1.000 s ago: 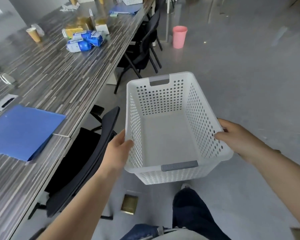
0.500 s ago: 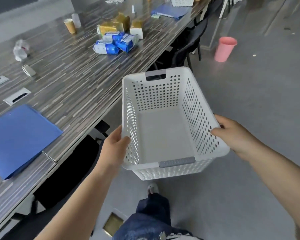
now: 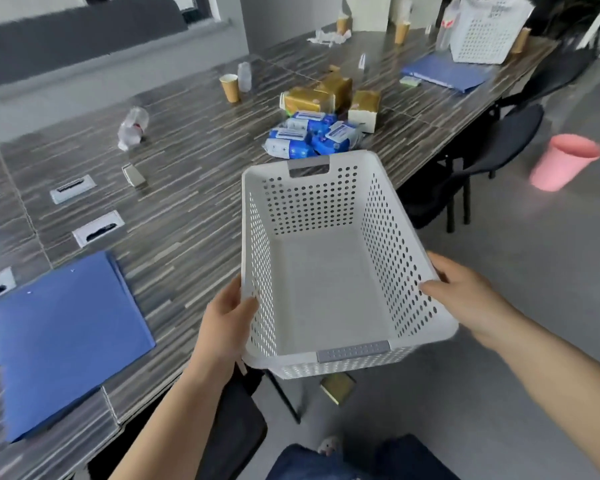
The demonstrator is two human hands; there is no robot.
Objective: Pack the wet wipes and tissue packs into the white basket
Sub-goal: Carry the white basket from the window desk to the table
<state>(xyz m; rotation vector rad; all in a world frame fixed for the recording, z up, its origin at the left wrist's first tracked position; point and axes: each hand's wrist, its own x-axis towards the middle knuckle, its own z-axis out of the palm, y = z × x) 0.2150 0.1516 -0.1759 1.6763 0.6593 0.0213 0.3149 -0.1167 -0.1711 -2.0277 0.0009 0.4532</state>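
I hold an empty white perforated basket (image 3: pixel 253 258) with grey handles in the air at the table's right edge. My left hand (image 3: pixel 227 308) grips its left rim and my right hand (image 3: pixel 465 292) grips its right rim. Just beyond the basket's far end, blue wet wipe packs (image 3: pixel 309 136) lie in a heap on the striped dark table (image 3: pixel 187 216). Behind them stand gold tissue packs (image 3: pixel 326 95), one white-bottomed.
A blue folder (image 3: pixel 63 334) lies on the table at the near left. Paper cups (image 3: pixel 230 87), a crushed plastic bottle (image 3: pixel 132 128), a second white basket (image 3: pixel 482 32) and another blue folder (image 3: pixel 444 71) sit farther back. Black chairs (image 3: pixel 492 147) line the table's edge; a pink bin (image 3: pixel 561 161) stands on the floor.
I have walked forward along the table with the basket in both hands. The wipe and tissue packs are now much nearer, just past the basket's far end.
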